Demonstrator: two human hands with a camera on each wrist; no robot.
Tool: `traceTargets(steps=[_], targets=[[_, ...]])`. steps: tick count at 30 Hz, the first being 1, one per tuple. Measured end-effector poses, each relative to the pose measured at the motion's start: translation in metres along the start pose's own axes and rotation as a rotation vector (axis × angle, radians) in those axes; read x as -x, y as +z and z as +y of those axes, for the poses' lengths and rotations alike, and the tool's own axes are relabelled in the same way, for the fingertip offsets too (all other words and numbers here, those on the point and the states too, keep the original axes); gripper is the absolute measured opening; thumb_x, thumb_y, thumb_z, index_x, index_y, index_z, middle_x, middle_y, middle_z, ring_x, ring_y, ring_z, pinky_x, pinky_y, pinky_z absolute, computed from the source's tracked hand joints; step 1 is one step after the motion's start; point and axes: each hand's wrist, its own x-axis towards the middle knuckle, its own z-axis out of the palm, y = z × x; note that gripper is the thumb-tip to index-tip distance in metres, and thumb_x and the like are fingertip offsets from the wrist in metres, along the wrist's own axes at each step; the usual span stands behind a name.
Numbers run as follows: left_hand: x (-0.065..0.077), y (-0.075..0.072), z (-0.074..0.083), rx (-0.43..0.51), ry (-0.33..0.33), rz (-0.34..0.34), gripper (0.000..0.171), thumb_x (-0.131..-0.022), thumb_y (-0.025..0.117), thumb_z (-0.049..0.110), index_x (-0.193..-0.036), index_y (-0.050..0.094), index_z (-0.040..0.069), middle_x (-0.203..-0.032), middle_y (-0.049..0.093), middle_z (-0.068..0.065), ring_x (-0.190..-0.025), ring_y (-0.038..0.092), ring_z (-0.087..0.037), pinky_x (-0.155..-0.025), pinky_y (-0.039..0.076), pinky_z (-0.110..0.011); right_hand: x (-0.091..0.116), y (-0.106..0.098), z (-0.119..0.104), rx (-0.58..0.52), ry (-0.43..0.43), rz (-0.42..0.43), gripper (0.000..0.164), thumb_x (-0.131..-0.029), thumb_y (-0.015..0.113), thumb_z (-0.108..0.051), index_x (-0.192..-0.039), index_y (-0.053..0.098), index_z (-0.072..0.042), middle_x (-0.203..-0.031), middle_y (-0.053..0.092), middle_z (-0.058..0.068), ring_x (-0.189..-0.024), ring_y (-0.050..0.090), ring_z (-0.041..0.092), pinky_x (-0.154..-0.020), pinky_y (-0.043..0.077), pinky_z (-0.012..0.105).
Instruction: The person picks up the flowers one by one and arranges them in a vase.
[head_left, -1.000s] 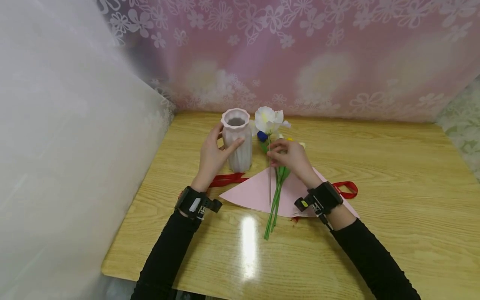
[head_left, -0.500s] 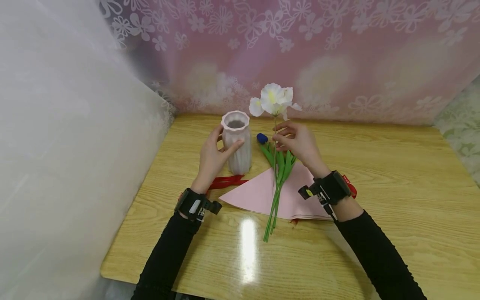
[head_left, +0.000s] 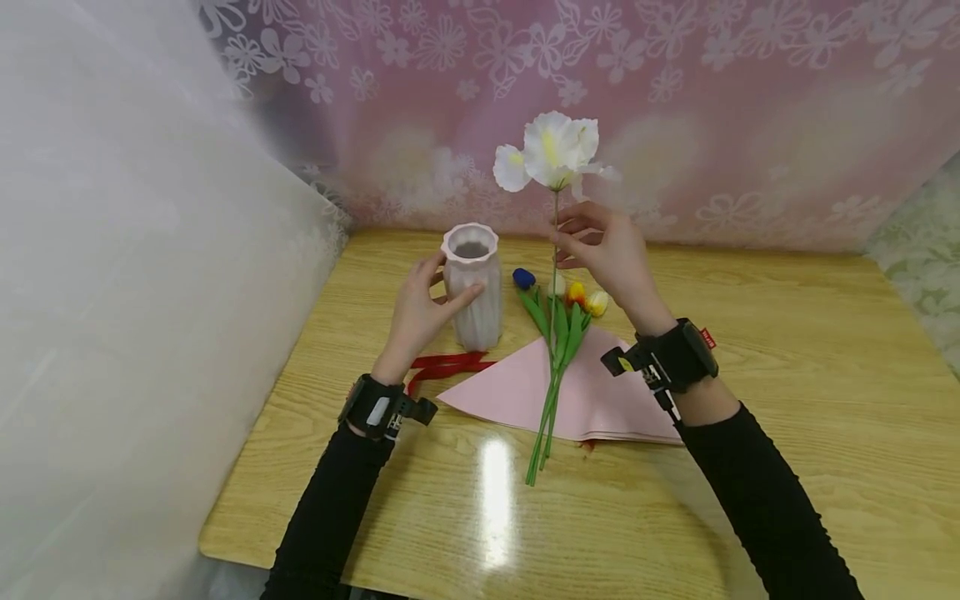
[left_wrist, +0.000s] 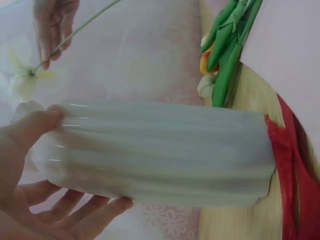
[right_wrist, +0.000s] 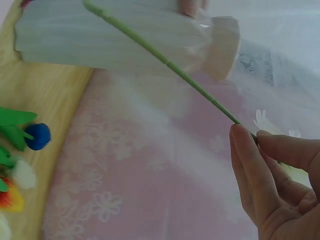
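A white ribbed vase (head_left: 480,304) with a scalloped pinkish rim stands upright on the table. My left hand (head_left: 422,310) grips its upper part, thumb on the near side and fingers round the other, as the left wrist view of the vase (left_wrist: 160,152) confirms. My right hand (head_left: 611,250) pinches the thin green stem of a white artificial flower (head_left: 553,152) between thumb and fingertips. That flower is held upright, its bloom well above the vase's mouth and to the right. In the right wrist view the stem (right_wrist: 167,64) crosses in front of the vase.
Several artificial tulips (head_left: 558,342) with blue, white and yellow-orange heads lie right of the vase. Beneath them is folded pink paper (head_left: 498,392). A red ribbon (head_left: 450,363) lies by the vase's base. Patterned pink cloth (head_left: 450,108) hangs behind the wooden table (head_left: 810,358).
My right hand has lifted the white flower up from the tulips, drifting slightly right, and the tulip heads show again. My left hand stays on the vase, its wrist shifted slightly left.
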Motion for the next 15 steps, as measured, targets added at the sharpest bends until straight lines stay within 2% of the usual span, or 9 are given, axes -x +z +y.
traceTargets(steps=[6,15], targets=[[-0.001,-0.003,0.000,0.011,0.016,-0.005,0.071,-0.087,0.082,0.032,-0.144,0.049,0.006,-0.138,0.056,-0.014,-0.124,0.059,-0.035,-0.088,0.060,-0.046,-0.012,-0.007,-0.023,-0.020,-0.079,0.060,0.027,-0.096,0.071,-0.014,-0.118,0.068,0.001,-0.097,0.066,0.013,-0.067,0.069,0.009,-0.068,0.059,0.019],[0.002,-0.006,0.002,0.001,0.038,-0.004,0.066,-0.088,0.082,0.029,-0.145,0.054,0.008,-0.141,0.056,-0.014,-0.123,0.061,-0.032,-0.088,0.060,-0.044,-0.029,-0.010,-0.068,-0.073,-0.164,0.141,0.027,-0.094,0.074,-0.017,-0.116,0.071,-0.003,-0.094,0.069,0.003,-0.071,0.070,0.015,-0.072,0.060,0.022]])
